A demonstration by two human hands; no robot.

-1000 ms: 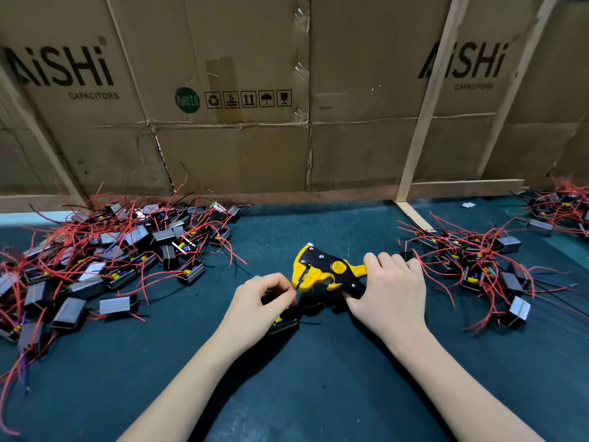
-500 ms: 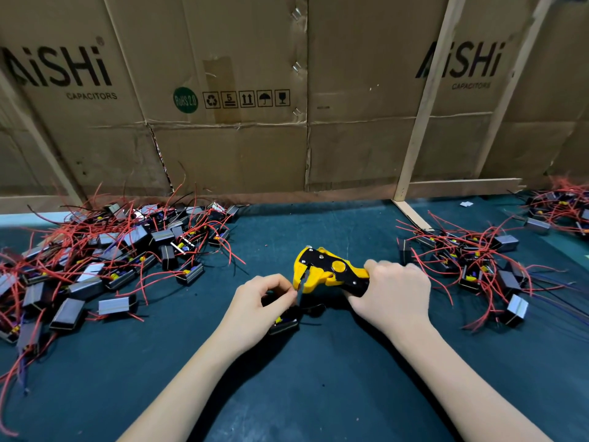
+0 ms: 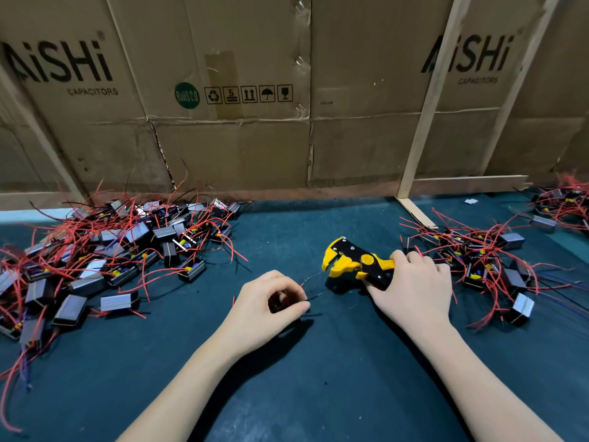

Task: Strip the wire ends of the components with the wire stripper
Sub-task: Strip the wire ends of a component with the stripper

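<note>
My right hand (image 3: 414, 291) grips the handles of the yellow and black wire stripper (image 3: 353, 261), whose jaws point left and stand apart. My left hand (image 3: 271, 304) is closed around a small dark component, mostly hidden in the palm. From it a thin wire (image 3: 310, 277) with a bare end runs up and right toward the stripper's jaws without reaching them. A black wire (image 3: 314, 296) also sticks out to the right of my fingers.
A large pile of black components with red wires (image 3: 105, 250) lies at the left on the dark green mat (image 3: 318, 378). A smaller pile (image 3: 478, 260) sits at the right, another (image 3: 564, 202) at the far right. A cardboard wall (image 3: 239, 122) with wooden battens closes the back.
The stripper's jaws were shut on the wire beside my left hand and are now apart. Both hands have drawn apart, and the wire's end shows bare.
</note>
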